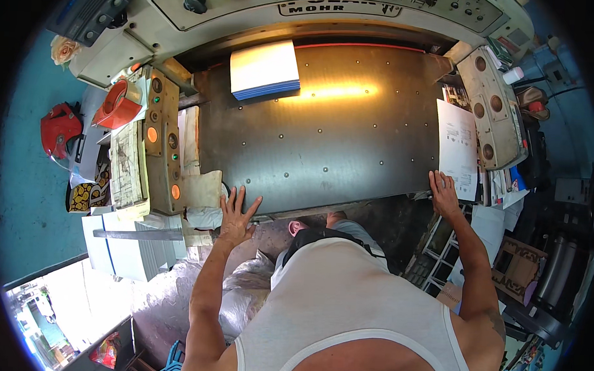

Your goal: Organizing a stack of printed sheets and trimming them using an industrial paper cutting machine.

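My left hand (238, 214) rests at the near left corner of a dark metal machine table (351, 145), fingers spread and nothing in them. At the near right corner lies my right hand (444, 192), its fingers stretched over the table's edge beside a printed white sheet (458, 135). Toward the back left of the table sits a neat stack of paper (265, 66), white on top with blue along its front edge. Neither hand touches the stack. Small round studs dot the metal surface.
A control panel with knobs (196, 3) spans the back of the machine. On the left stand an orange-red cup (120, 105) and a side panel with orange buttons (153, 135). Papers and a side block with round brown buttons (487, 151) border the right. Plastic-wrapped bundles (248, 285) lie below left.
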`<state>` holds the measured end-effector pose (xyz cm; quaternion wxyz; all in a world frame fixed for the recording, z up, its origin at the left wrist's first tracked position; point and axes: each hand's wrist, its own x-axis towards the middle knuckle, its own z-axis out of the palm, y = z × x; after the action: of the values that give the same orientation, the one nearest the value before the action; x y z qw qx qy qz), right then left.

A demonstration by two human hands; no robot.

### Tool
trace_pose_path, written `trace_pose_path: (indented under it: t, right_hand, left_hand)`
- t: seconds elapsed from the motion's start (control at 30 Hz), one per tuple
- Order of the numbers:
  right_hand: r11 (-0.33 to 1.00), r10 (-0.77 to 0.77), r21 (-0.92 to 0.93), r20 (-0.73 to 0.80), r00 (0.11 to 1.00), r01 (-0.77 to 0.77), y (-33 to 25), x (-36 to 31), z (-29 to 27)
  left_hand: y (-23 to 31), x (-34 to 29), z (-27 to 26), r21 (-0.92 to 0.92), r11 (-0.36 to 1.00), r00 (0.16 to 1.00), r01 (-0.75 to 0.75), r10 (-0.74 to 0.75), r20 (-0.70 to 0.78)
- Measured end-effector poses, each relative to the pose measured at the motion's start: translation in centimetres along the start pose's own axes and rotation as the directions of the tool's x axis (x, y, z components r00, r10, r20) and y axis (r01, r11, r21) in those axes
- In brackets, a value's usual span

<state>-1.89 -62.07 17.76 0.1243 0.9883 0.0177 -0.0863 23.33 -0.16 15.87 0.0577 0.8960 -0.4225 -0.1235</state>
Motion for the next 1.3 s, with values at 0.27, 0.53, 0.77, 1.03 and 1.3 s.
trace_pose_path:
  t: [0.27, 0.53, 0.77, 1.03, 1.3]
  right_hand:
    - [1.000, 0.011, -0.022, -0.016, 1.000, -0.011, -0.6, -0.1, -0.7]
    - [0.999, 0.024, -0.042, -0.027, 0.999, -0.025, -1.4, -0.6, -1.1]
    - [0.972, 0.223, -0.113, 0.191, 0.956, -0.204, -4.9, 2.7, -5.3]
    - [0.183, 0.225, 0.933, 0.268, 0.937, -0.311, -13.6, 20.1, -10.5]
    - [-0.212, 0.370, 0.965, 0.225, 0.902, -0.153, -19.1, 42.0, -12.6]
  left_hand:
    - [0.2, 0.0, -0.2, 0.035, 0.999, 1.000, 0.001, -0.001, 0.001]
    - [0.5, -0.7, -0.4, 0.040, 0.999, 1.000, 0.015, -0.014, -0.026]
    - [1.3, -1.2, -1.0, 0.078, 0.996, 0.999, 0.043, -0.043, 0.003]
    - [3.0, 5.1, -4.4, -0.187, 0.968, 0.949, 0.167, -0.209, -0.235]
    - [-6.8, 22.4, -9.2, -0.800, 0.461, 0.705, 0.383, -0.705, -0.069]
